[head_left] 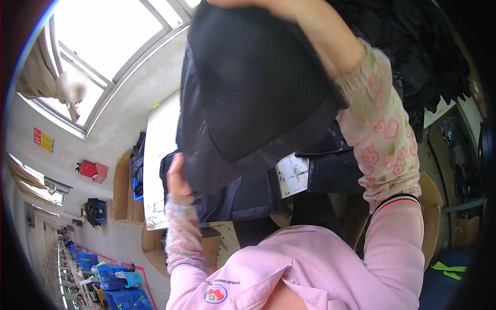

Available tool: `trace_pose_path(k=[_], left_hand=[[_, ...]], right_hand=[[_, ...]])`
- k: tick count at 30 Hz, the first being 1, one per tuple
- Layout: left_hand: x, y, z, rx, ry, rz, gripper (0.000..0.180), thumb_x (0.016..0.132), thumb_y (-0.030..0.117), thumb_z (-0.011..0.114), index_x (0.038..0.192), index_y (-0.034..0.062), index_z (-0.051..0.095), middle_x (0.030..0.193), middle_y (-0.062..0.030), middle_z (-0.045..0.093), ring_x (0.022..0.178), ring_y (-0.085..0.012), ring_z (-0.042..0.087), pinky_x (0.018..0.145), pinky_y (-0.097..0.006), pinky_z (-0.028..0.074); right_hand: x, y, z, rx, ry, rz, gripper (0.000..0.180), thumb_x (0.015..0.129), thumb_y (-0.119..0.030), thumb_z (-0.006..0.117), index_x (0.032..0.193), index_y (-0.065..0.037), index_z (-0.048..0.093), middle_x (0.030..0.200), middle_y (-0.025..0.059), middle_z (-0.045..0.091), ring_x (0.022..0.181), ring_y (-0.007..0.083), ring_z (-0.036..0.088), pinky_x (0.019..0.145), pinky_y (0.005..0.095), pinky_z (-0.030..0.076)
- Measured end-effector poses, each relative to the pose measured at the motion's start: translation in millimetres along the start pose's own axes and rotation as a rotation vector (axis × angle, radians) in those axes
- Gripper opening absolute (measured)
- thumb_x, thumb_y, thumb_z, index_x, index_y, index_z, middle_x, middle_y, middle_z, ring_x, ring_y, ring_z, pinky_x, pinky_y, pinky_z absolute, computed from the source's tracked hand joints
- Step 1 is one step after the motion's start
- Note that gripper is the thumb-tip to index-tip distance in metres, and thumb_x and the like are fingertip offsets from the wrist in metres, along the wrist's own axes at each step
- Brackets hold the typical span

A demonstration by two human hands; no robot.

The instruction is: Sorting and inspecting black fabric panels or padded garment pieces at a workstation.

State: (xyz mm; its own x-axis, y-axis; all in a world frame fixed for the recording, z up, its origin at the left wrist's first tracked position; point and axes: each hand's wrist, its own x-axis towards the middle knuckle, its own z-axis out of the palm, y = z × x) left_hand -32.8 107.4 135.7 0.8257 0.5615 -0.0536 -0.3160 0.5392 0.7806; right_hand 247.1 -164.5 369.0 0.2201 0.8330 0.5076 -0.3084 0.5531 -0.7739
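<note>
A large black fabric piece (263, 98) is raised in front of me, with a finely textured panel set into smoother dark cloth. My right hand (271, 4) reaches over its top edge and grips it there; the fingertips are cut off by the frame. Low on the piece's left edge, my left hand (178, 180) is closed on the cloth, thumb upward, with the other fingers hidden. Beneath the raised piece, more dark fabric pieces (253, 199) lie on a white worktable (157, 155). Flowered sleeve covers are on both my forearms.
A heap of black fabric (408, 46) fills the far right. Cardboard boxes stand left of the table (122, 191) and by my right side (431, 217). Blue crates (111, 276) line the floor at lower left. Windows (103, 41) are in the left wall.
</note>
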Motion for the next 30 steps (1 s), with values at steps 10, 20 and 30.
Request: trace_pose_path(k=[10,20,30], left_hand=[[-86,90,-185,1.784,0.721,-0.095,0.055,0.074,0.019,0.082,0.119,0.0007,0.054,0.094,-0.0121,0.064,0.092,-0.0250,0.064,0.081,-0.037,0.052],[-45,-124,39,1.951,-0.393,0.319,0.079,0.079,0.056,0.069,0.144,0.0188,0.043,0.155,-0.0200,0.024,0.145,-0.0408,0.019,0.110,-0.067,0.015],[-41,-149,14,1.966,-0.444,0.189,0.087,0.077,0.063,0.066,0.148,0.0220,0.038,0.158,-0.0202,0.018,0.147,-0.0402,0.013,0.111,-0.066,0.013]], right_hand=[[-134,348,-64,-0.698,0.330,0.435,0.063,0.078,-0.013,0.073,0.129,0.003,0.039,0.106,0.0221,0.065,0.095,0.0318,0.067,0.081,0.0383,0.053],[-147,356,-64,-0.701,0.477,0.519,0.061,0.080,-0.020,0.075,0.127,0.004,0.044,0.088,0.0166,0.064,0.072,0.0245,0.064,0.066,0.0354,0.052],[-169,258,-194,-1.320,0.654,0.282,0.025,0.077,-0.018,0.074,0.096,-0.007,0.064,0.087,0.0115,0.065,0.080,0.0314,0.064,0.069,0.0403,0.051]])
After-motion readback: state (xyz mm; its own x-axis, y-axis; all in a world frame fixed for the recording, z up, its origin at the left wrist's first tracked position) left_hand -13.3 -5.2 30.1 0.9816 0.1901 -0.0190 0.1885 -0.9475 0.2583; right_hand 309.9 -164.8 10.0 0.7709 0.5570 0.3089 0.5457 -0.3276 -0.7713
